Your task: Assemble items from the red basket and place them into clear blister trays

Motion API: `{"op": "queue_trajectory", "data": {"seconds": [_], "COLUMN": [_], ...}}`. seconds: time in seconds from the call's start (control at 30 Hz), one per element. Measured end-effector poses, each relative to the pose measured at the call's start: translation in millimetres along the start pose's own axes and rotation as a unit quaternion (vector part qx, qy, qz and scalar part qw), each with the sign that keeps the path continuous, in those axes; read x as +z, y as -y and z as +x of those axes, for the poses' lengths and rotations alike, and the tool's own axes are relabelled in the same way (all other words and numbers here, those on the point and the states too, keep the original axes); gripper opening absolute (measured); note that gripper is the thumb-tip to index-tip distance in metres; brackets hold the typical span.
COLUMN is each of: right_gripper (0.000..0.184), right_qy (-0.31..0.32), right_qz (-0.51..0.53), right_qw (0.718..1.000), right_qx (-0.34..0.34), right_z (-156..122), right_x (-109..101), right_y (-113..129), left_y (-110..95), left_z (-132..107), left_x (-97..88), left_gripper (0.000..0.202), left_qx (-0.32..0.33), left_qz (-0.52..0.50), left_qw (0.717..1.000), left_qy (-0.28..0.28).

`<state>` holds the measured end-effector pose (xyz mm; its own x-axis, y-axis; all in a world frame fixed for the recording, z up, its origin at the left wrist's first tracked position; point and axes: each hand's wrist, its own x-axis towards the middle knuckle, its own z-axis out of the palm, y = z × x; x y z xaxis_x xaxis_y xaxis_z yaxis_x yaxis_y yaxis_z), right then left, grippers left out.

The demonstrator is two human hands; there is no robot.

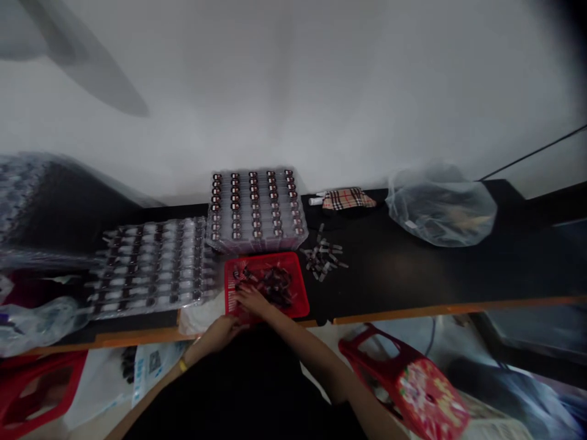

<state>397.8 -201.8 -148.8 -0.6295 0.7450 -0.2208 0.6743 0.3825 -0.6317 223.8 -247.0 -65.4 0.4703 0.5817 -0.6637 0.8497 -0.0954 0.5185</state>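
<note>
A red plastic basket (300, 287) stands at the front of the black table, holding a heap of small dark tube-like pieces (277, 282) with clear ends. My right hand (253, 300) reaches over its near rim, fingers stretched out among the pieces at the left side. Close by, at the basket's near left corner, my left hand (224, 331) is closed with its fingers curled; anything in them is too small or hidden to make out. More such tubes (323, 256) lie loose on the table just right of the basket.
Behind the basket stands a stack of clear trays (245, 229) with rows of dark-capped pieces. Another filled clear tray (153, 266) lies left. A plaid cloth item (348, 198) and a clear plastic bag (443, 211) rest along the wall. A red stool (408, 379) stands below right.
</note>
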Motion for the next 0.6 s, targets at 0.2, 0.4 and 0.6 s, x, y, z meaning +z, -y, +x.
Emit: {"op": "queue_trajectory", "data": {"seconds": [0.2, 0.4, 0.6], "right_gripper": [0.018, 0.025, 0.027], "right_qy": [-0.012, -0.017, 0.011], "right_qz": [-0.063, -0.018, 0.040], "right_qw": [0.993, 0.989, 0.982], "right_qx": [0.099, 0.147, 0.183], "right_z": [-40.0, 10.2, 34.1], "right_x": [-45.8, -22.8, 19.2], "right_y": [-48.7, -2.5, 20.1], "left_y": [21.1, 21.8, 28.4], "left_z": [-17.9, -17.1, -25.8], "left_x": [9.9, 17.4, 17.2], "left_gripper": [0.033, 0.031, 0.031], "left_qx": [-0.047, -0.054, -0.072], "left_qz": [-0.043, -0.066, -0.074], "left_qw": [0.998, 0.996, 0.994], "left_qy": [-0.015, -0.023, -0.037]}}
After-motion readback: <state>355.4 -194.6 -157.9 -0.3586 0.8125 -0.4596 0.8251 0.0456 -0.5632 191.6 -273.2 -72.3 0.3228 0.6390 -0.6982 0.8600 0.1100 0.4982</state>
